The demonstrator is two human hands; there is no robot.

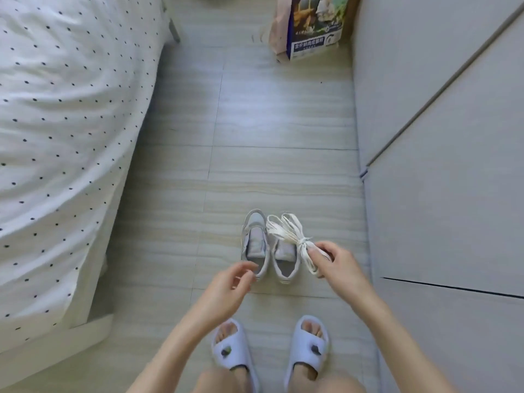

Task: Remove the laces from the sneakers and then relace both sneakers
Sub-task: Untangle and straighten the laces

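Laces [286, 232], white and flat, were in a bundle that was wound and tied around its own middle, and I held this bundle in my right hand [337, 265]. My right fingers [317, 255] were curled around the tail end of it, just under the knot, and the long loops fell forward over the right sneaker [285, 263]. My left hand [226, 287] was free and held nothing; its fingers were loosely bent, the thumb and the first finger near each other, above the heel of the left sneaker [255, 243].

Both sneakers stood side by side on the floor [278, 123], touching or almost touching, toes pointing away from me. I could see their tongues bare, so the removing part looked finished to me and the relacing was still to do.

I judged the laces to be very light, soft and limp. They would not keep any shape and could slip through the fingers or tangle. I thought it best to pinch the wrap at the middle first and open it, then to take one lace by its stiff tip for threading. The sneakers seemed small and light, so one hand should steady the shoe at its side.

My feet in pale slippers [307, 350] stood near, behind the shoes.
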